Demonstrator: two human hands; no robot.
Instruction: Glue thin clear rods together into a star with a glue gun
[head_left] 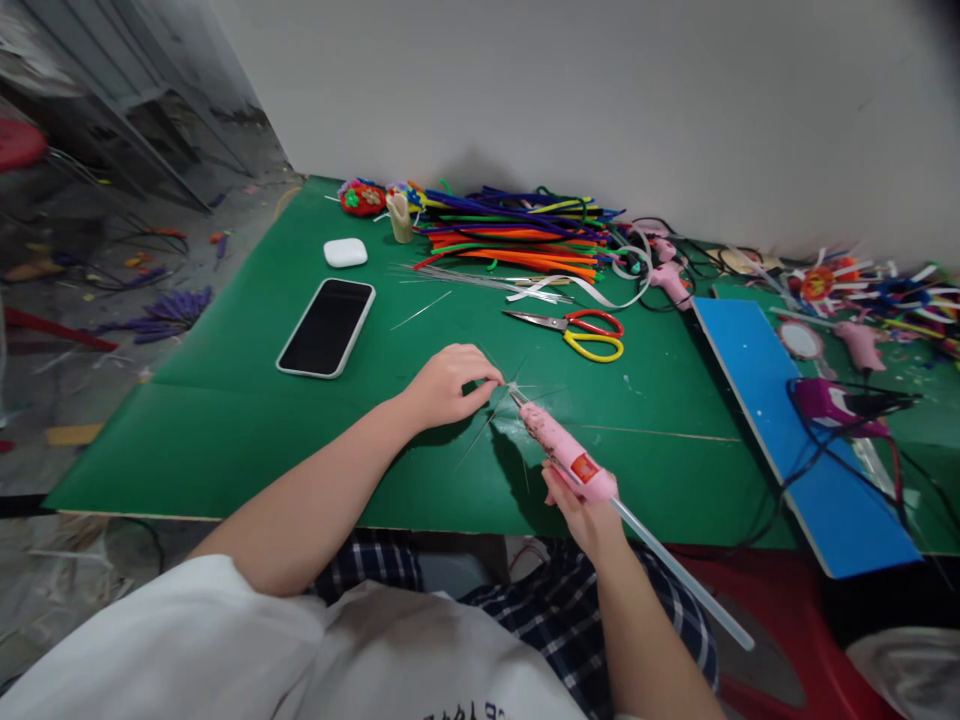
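In the head view my right hand [581, 505] is wrapped round a pink hot glue gun [559, 445], with a long clear glue stick [682, 570] jutting from its back end. The gun's metal nozzle points up and left, at the centre of a star of thin wires [512, 387] spread out over the green table. My left hand [454, 385] rests on the table beside that centre, thumb and forefinger pinched together on the star. Whether the nozzle touches the wires, I cannot tell.
Beyond my hands lie scissors [574, 330], loose thin wires [480, 280], a white ribbon [570, 288] and a heap of coloured pipe cleaners [517, 230]. A phone [326, 328] and a white case [345, 252] are at left. A blue board [795, 430] with a corded purple device [832, 405] lies at right.
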